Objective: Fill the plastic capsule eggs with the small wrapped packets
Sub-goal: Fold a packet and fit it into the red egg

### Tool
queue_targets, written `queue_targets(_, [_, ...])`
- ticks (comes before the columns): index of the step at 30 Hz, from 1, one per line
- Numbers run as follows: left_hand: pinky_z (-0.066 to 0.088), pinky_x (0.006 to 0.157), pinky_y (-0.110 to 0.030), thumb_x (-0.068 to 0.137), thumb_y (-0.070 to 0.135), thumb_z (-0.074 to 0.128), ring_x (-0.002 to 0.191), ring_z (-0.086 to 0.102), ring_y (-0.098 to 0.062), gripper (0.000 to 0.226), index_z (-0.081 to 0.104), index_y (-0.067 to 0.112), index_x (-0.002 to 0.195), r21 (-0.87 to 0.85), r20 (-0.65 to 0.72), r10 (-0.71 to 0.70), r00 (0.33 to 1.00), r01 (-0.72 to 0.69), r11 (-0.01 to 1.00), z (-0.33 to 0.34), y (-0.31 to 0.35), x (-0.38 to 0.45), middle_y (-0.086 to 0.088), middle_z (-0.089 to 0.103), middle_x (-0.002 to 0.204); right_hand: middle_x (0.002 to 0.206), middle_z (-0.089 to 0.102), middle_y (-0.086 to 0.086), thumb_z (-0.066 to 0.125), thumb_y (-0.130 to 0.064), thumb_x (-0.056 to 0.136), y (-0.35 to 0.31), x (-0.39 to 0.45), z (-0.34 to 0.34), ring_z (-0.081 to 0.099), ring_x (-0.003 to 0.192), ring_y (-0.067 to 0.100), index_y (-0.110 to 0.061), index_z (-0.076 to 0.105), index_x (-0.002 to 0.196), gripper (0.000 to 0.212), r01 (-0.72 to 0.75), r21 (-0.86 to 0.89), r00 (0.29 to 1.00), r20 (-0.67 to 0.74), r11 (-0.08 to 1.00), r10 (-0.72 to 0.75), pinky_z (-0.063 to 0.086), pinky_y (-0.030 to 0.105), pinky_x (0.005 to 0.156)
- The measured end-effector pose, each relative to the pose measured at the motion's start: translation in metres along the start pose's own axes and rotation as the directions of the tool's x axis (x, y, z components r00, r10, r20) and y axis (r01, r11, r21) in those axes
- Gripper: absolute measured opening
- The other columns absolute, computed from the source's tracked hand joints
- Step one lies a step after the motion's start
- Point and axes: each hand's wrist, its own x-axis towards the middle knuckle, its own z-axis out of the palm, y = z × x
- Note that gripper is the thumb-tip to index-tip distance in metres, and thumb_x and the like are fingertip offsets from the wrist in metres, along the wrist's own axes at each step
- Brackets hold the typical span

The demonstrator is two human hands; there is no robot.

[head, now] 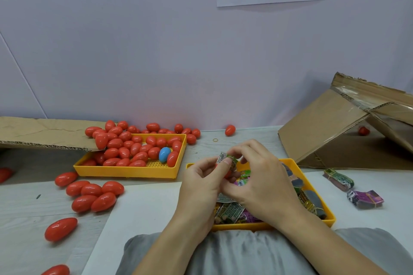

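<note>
Glossy plastic eggs (pixel 115 143), yellow plastic tray (pixel 125 170) — corrugated cardboard (pixel 324 131), shiny printed packets (pixel 230 210)

Red eggs and wrapped packets lying about

Closed red capsule eggs (pixel 136 148) are heaping in a yellow tray (pixel 125 173), one blue egg (pixel 164 154) among them; colourful packets (pixel 232 208) are filling another yellow tray (pixel 321 204).

We are pinching a wrapped packet (pixel 226 158) between our left hand (pixel 202 182) and right hand (pixel 260 182), over the yellow tray (pixel 312 187) at the table's near edge.

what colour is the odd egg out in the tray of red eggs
Blue: the odd egg lies among red ones in the yellow tray, clearest in the head view.
</note>
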Motion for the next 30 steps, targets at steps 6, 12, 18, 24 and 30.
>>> queue_targets(6, [0.059,0.077,-0.039,0.085,0.014,0.07,0.082,0.07,-0.032,0.019,0.073,-0.003,0.094,0.014,0.007,-0.011,1.0,0.011,1.0,-0.0016,-0.0015,0.0008,-0.023,0.072,0.087,0.095,0.055,-0.017,0.058,-0.054,0.071,-0.0002,0.0008,0.0001,0.055,0.085,0.002,-0.031,0.063,0.099,0.036,-0.011,-0.006,1.0,-0.012,1.0,0.011,0.048,0.024,0.068])
queue_targets(12, [0.06,0.08,-0.039,0.071,0.021,0.077,0.086,0.071,-0.032,0.05,0.065,-0.007,0.11,-0.044,-0.012,-0.004,1.0,0.004,0.999,-0.0009,0.0,0.0002,-0.019,0.074,0.09,0.095,0.055,-0.016,0.067,-0.04,0.072,0.0013,0.002,-0.0006,0.056,0.086,0.004,-0.029,0.063,0.099,0.03,0.002,0.082,1.0,0.022,0.997,-0.004,0.05,0.028,0.072])
queue_targets(18, [0.058,0.082,-0.043,0.081,0.016,0.073,0.087,0.071,-0.034,0.035,0.065,-0.006,0.108,-0.04,-0.032,0.008,0.999,-0.009,0.999,0.0006,0.0013,-0.0012,-0.014,0.075,0.087,0.096,0.055,-0.015,0.068,-0.045,0.073,0.0022,0.0013,-0.0004,0.055,0.087,0.004,-0.028,0.063,0.1,0.033,0.006,0.085,0.999,0.033,0.996,-0.009,0.05,0.029,0.073])
queue_targets(24, [0.06,0.075,-0.036,0.092,0.01,0.065,0.084,0.073,-0.029,0.021,0.067,-0.004,0.108,0.011,-0.04,0.01,0.999,-0.009,1.0,0.0022,0.0031,-0.0021,-0.012,0.075,0.086,0.096,0.054,-0.015,0.076,-0.041,0.073,0.0038,0.001,0.0004,0.055,0.087,0.004,-0.027,0.063,0.101,0.033,0.002,0.062,1.0,0.004,0.998,-0.002,0.05,0.029,0.073])
queue_targets(30, [0.059,0.073,-0.036,0.096,0.01,0.06,0.076,0.07,-0.021,0.015,0.071,-0.001,0.096,0.013,-0.066,0.027,0.997,-0.026,1.0,0.0023,0.0045,-0.0023,-0.011,0.073,0.084,0.096,0.054,-0.016,0.075,-0.043,0.076,0.0058,0.0011,-0.0005,0.055,0.09,0.003,-0.028,0.063,0.103,0.034,0.032,0.079,0.999,0.034,0.996,-0.035,0.048,0.023,0.074])
